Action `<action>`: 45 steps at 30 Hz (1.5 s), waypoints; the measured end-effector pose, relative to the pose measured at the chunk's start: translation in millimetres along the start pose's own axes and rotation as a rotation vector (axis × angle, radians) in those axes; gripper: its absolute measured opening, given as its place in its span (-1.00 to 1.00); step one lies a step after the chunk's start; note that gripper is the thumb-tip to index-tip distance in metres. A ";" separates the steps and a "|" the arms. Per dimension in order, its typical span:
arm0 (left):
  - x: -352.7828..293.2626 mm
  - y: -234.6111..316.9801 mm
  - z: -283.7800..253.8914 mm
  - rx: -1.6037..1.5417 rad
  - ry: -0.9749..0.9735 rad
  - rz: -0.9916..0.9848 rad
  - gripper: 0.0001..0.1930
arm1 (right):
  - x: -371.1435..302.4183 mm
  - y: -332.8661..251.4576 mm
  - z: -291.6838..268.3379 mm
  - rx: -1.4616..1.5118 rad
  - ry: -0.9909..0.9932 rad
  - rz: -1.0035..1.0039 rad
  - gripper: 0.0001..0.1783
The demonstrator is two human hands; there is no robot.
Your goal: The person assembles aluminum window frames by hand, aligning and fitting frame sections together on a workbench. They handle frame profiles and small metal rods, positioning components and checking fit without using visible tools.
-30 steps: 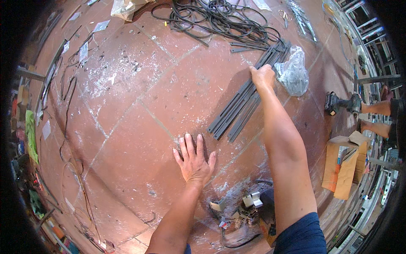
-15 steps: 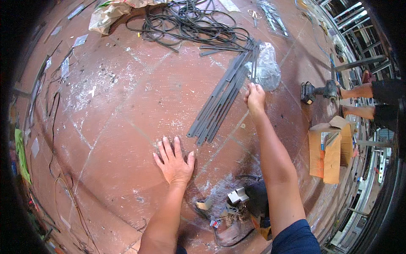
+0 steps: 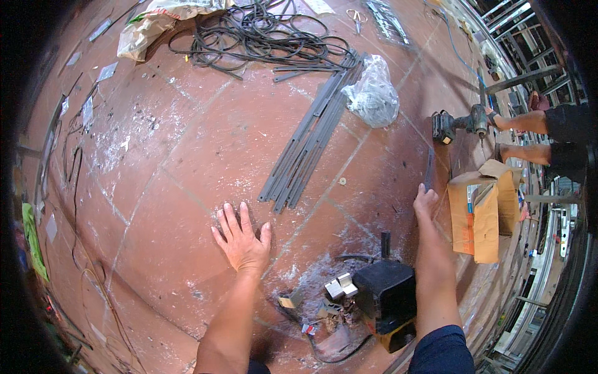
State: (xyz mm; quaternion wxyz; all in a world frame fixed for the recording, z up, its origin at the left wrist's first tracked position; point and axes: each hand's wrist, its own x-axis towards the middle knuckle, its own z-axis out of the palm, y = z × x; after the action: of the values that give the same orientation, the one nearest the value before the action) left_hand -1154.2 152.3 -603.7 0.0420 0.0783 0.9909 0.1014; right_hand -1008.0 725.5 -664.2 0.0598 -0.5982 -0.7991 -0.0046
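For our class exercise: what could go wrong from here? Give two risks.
The dark strip in the right hand might knock the nearby cardboard box or drill. The left hand, palm down on the littered floor, could get scratched.

We rest our left hand (image 3: 242,244) palm down on the reddish-brown tiled floor (image 3: 187,212), fingers spread, near the closer end of a bundle of long, flat, dark-grey strips (image 3: 303,146). Our right hand (image 3: 426,202) grips a single narrow dark strip (image 3: 430,163) just beside an open brown cardboard box (image 3: 462,218). Beyond, we see a crumpled clear plastic bag (image 3: 375,100) beside the bundle, a loose black cable tangle (image 3: 265,38) and a dark cordless drill (image 3: 461,123).
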 end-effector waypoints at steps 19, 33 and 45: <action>-0.5 -13.0 16.1 0.192 0.039 0.031 -0.10 | -56.6 -33.6 -11.6 0.073 0.184 0.039 -0.49; 6.3 -64.1 43.0 0.324 0.227 0.238 -0.15 | -58.3 -46.5 -27.6 0.111 0.171 -0.036 -0.45; 10.0 -12.7 22.8 0.318 -0.018 -0.019 -0.19 | -31.4 31.4 -35.4 0.501 -0.217 -0.159 -0.50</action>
State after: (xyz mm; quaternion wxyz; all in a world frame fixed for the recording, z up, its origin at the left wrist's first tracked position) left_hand -1163.6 146.1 -629.2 0.0388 0.0753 0.9947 -0.0581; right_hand -966.1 701.6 -634.2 0.1193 -0.4971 -0.8216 0.2523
